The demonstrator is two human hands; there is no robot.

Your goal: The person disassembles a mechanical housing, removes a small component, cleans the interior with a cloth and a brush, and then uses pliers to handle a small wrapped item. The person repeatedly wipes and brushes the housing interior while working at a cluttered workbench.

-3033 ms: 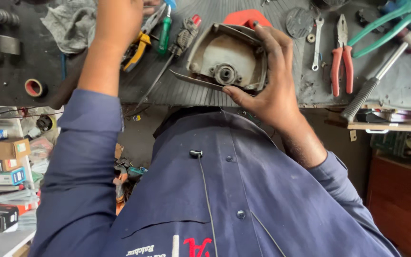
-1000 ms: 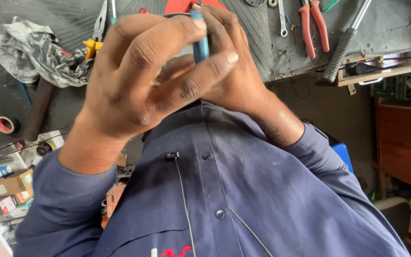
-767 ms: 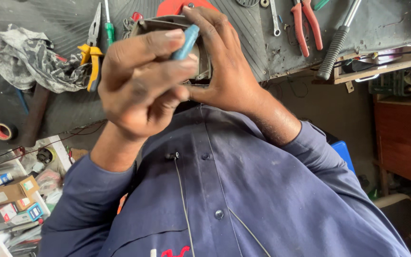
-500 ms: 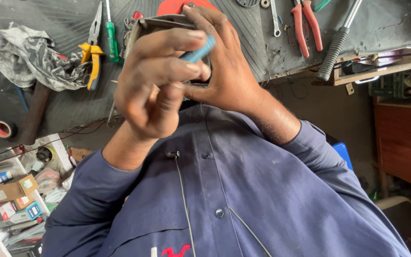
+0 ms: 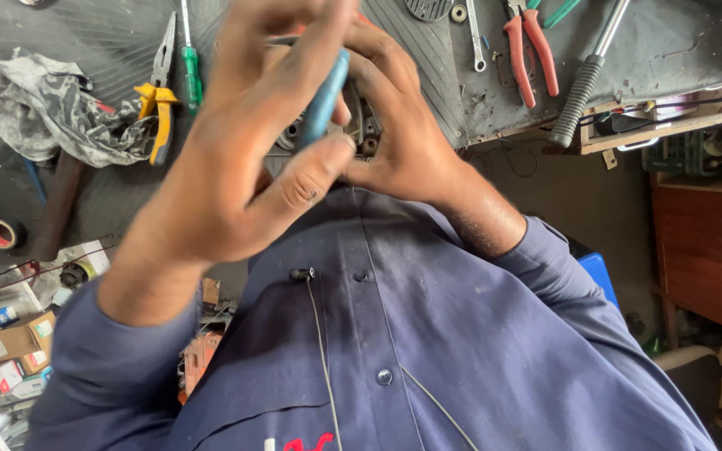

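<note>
Head view: left hand (image 5: 244, 167) pinches blue-handled tool (image 5: 325, 96).

Both hands are sitting together at the near edge of the dark ribbed workbench mat (image 5: 428, 75): the left hand (image 5: 244, 175), pinching a blue-handled screwdriver (image 5: 325, 96), is lying over the grey metal housing (image 5: 359, 125) that the right hand (image 5: 403, 134) is cupping from the right. A crumpled grey rag (image 5: 52, 113) and yellow-handled pliers (image 5: 159, 92) are lying to the left, red-handled pliers (image 5: 528, 46) to the right.
</note>
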